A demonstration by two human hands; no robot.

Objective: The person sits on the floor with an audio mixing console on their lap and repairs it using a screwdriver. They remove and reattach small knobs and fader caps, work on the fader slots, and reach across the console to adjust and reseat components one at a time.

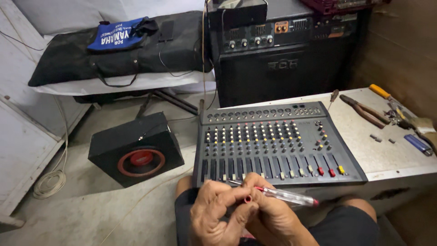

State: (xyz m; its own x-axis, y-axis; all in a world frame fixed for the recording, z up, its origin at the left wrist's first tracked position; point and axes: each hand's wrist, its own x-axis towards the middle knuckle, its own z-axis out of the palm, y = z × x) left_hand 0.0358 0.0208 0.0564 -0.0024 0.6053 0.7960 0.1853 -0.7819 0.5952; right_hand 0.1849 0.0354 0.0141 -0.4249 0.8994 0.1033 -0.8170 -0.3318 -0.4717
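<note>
Head view
Left hand (pixel 214 205): near, low centre, fingers curled, pinching a small red cap (pixel 248 198) against the right hand.
Right hand (pixel 268 205): touching the left, gripping a screwdriver (pixel 284 196) with a clear handle; its metal tip points left, its handle sticks out right.
Mixer (pixel 277 141): on the desk (pixel 387 155), just beyond both hands.
Pliers (pixel 364 111): far right on the desk.
Speaker (pixel 136 148): on the floor, left.

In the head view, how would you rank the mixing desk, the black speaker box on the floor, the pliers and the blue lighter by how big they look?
1. Mixing desk, largest.
2. Black speaker box; it sits farther off on the floor, so its true size may be nearer the desk's.
3. Pliers.
4. Blue lighter, smallest.
</note>
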